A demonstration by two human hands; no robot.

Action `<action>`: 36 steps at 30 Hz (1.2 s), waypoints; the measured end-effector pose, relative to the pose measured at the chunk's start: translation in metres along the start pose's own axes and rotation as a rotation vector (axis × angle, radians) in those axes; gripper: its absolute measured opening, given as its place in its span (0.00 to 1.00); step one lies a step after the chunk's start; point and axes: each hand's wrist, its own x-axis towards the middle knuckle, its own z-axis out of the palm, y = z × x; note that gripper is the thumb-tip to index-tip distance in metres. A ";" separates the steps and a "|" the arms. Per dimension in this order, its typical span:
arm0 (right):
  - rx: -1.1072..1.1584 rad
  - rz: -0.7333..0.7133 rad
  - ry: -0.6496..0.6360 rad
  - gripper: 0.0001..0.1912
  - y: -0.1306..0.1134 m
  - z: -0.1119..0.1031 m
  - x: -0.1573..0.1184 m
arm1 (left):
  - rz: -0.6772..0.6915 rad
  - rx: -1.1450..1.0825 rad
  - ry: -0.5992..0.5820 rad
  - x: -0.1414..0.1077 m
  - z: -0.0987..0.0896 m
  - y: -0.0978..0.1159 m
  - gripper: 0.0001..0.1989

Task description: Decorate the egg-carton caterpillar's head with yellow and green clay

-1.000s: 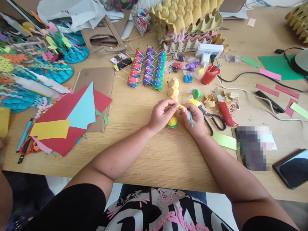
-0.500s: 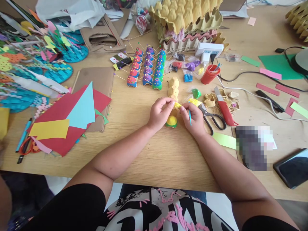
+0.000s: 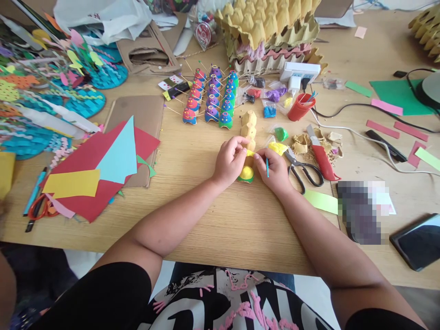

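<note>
Between my two hands is a small piece of yellow clay [image 3: 250, 153], pinched at its ends. My left hand [image 3: 227, 161] is closed, thumb against fingertips, on the clay's left side. My right hand [image 3: 274, 172] pinches the other side and also keeps a thin blue stick [image 3: 267, 168] tucked in its fingers. Just below the clay sits an egg-carton piece with yellow and green clay [image 3: 246, 174] on it, partly behind my left hand. A bare strip of egg-carton cups [image 3: 248, 124] lies beyond my fingers, its near end partly hidden.
Black-handled scissors [image 3: 307, 172], a red-handled knife [image 3: 322, 156] and yellow clay in plastic [image 3: 277, 147] lie to the right. Several painted carton caterpillars [image 3: 212, 94] stand behind, sticks jutting out. A red cup [image 3: 300, 108] stands by a power strip [image 3: 300, 72]. Coloured paper [image 3: 117, 151] lies left.
My right hand has shifted slightly left, closer to my left hand, and the blue stick moved with it. The yellow clay now spans a shorter gap between my fingers.
</note>
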 end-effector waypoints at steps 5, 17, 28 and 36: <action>0.010 0.003 -0.003 0.22 0.001 -0.001 -0.001 | -0.007 -0.002 -0.022 0.001 0.001 0.000 0.08; -0.009 0.000 -0.018 0.17 0.003 0.000 0.000 | -0.014 0.010 0.004 0.001 0.001 0.000 0.10; 0.035 0.048 0.027 0.10 0.006 0.002 -0.001 | -0.016 -0.002 0.018 0.002 0.002 -0.003 0.12; 0.024 0.036 0.002 0.06 0.006 0.002 0.000 | -0.050 -0.104 -0.001 0.003 0.003 -0.004 0.05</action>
